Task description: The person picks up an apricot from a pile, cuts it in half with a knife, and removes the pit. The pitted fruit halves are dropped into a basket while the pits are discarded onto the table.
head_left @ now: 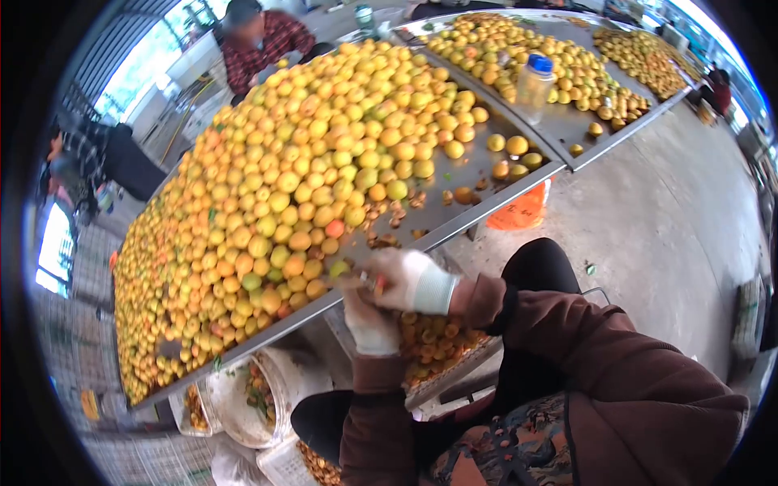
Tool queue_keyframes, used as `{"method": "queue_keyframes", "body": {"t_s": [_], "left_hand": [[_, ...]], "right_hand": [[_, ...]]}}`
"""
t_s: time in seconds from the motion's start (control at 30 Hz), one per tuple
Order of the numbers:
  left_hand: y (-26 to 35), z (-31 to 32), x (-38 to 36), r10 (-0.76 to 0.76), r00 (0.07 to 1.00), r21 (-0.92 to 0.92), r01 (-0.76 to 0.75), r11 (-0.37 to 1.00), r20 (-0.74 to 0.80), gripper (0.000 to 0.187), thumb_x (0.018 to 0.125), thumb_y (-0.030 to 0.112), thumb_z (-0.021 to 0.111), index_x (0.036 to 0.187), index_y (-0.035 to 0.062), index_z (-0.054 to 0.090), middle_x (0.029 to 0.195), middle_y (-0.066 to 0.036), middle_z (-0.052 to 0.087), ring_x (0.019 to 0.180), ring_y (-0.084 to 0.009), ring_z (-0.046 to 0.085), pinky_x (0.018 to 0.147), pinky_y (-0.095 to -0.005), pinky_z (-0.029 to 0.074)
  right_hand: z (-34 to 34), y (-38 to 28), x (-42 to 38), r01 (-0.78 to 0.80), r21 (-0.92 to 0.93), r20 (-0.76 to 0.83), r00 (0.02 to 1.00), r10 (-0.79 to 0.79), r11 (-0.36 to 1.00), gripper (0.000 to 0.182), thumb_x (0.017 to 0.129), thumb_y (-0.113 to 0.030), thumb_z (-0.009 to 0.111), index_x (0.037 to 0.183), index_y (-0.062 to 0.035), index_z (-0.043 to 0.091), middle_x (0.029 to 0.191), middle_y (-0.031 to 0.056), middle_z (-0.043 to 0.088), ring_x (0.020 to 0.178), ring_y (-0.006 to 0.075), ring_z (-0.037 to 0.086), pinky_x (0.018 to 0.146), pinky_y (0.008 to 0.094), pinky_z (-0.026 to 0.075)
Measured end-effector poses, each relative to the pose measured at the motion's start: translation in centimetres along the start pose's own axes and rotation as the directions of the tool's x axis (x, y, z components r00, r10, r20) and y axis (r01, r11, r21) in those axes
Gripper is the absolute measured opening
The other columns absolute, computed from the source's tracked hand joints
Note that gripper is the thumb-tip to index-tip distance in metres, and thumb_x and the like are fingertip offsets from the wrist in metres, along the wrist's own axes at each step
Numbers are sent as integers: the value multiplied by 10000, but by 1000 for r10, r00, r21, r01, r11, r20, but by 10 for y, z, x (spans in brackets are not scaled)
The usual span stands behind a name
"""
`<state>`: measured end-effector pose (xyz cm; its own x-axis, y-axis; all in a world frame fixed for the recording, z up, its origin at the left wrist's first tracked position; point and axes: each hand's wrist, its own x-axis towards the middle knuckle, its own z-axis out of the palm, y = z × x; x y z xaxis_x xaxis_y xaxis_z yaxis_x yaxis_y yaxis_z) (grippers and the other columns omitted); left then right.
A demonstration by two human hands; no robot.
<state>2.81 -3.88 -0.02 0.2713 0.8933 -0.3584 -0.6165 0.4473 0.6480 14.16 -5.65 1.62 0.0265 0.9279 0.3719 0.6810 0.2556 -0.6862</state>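
Observation:
Both my hands wear white gloves and meet at the near metal edge of the table. My left hand [369,318] is closed below, its fingertips at a yellow-green apricot [339,268]. Just above it, my right hand [412,279] is closed around a small tool [378,283] with a red part, mostly hidden in the fingers. Motion blur smears the fingertips of both hands. A large heap of yellow and orange apricots [300,174] covers the table [478,206] before me. Small brown fruit pieces [385,240] lie on the metal beside my right hand.
Below my hands stands a crate of halved apricots [438,344]. White buckets [275,389] with scraps are at the lower left. A jar with a blue lid [535,87] stands on the table. An orange bag [520,206] hangs under the edge. A person in plaid [263,49] sits across.

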Motion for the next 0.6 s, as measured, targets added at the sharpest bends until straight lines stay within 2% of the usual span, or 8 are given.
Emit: {"method": "queue_keyframes", "body": {"t_s": [0.07,0.1,0.2,0.23,0.37,0.43,0.53,0.6], "left_hand": [[-1,-19,14,-15,970,-85,37,996,244,507,1022,494,405,1300,84,516,1227,-113,587,1130,-261,585,968,-445,495],[-2,-22,11,-26,980,-40,34,999,196,472,1024,467,427,1196,48,562,1108,-69,623,1049,-184,603,902,-348,503],[2,-16,7,-91,980,-33,98,995,179,449,1020,466,435,1170,67,576,1068,-64,637,964,-172,626,813,-331,523],[23,13,-35,51,997,359,-69,931,59,416,1015,454,435,1133,85,588,1014,-49,641,853,-154,640,716,-319,525],[0,-56,20,-229,958,670,58,740,170,258,957,196,571,1118,-4,597,1012,-118,657,893,-189,658,772,-293,521],[-28,-78,28,112,800,750,-594,290,590,350,975,389,513,1083,86,649,946,-83,690,892,-225,663,815,-340,515],[-22,-59,16,1,968,963,-251,93,252,379,937,402,561,1159,105,635,1057,-158,693,1014,-332,650,890,-385,491],[-25,-57,18,3,956,950,-290,118,292,392,925,418,568,1170,118,633,1079,-180,683,1044,-355,636,900,-400,486]], "right_hand": [[-1,0,-11,100,-28,41,994,-99,995,341,740,-243,712,1030,-101,602,922,127,620,880,357,652,750,439,544],[-1,1,-15,100,-27,44,994,-99,995,338,742,-237,715,1024,-94,594,904,133,626,864,361,652,738,440,542],[-6,-2,-19,0,53,-9,1000,1,999,326,772,-255,715,1009,-74,584,874,149,641,836,367,655,721,435,540],[-10,-2,-18,-93,137,-43,994,99,986,325,801,-279,713,1001,-60,581,860,160,650,822,368,659,717,429,542],[-46,24,13,-267,8,-29,963,267,964,440,800,-386,723,1074,-53,635,839,181,690,814,348,693,730,403,554],[-88,60,26,-362,-161,-42,932,360,918,403,804,-379,701,1044,-58,671,873,174,705,845,336,697,764,400,554],[-140,139,35,-513,-413,-179,856,485,752,325,792,-335,678,999,-86,706,923,152,719,881,336,694,790,418,548],[-146,155,30,-507,-473,-80,839,538,720,324,781,-330,674,1009,-102,707,923,150,719,886,338,693,795,418,548]]}}
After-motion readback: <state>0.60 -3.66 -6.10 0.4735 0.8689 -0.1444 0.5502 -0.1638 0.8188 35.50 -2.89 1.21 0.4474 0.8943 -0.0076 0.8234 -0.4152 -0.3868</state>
